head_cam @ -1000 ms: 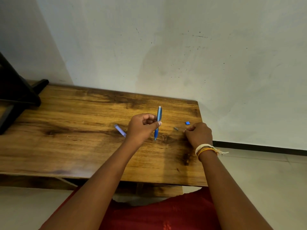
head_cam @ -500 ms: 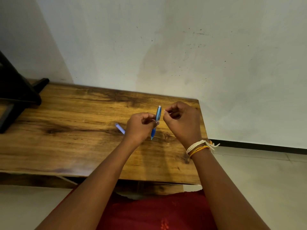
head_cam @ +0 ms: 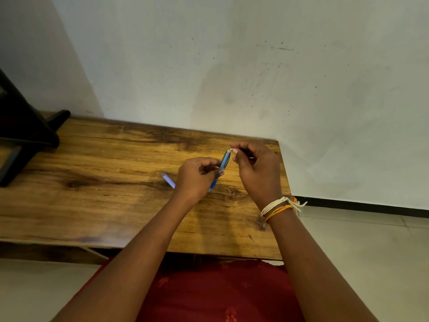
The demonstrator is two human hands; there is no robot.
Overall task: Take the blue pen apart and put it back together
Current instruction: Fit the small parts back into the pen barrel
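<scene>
My left hand grips the blue pen barrel around its middle and holds it tilted above the wooden table, its upper end pointing up and to the right. My right hand pinches a small pale part at that upper end between thumb and forefinger. A light blue pen piece lies on the table just left of my left hand, partly hidden behind it. The barrel's lower tip pokes out below my left fingers.
A dark stand occupies the table's far left. A white wall runs directly behind the table. The table's right edge lies just right of my right hand, with tiled floor beyond. A red garment shows below the front edge.
My right hand left the table surface at the right, rose to the pen's upper end and now pinches a small part there. The left hand tilted the barrel slightly rightward.
</scene>
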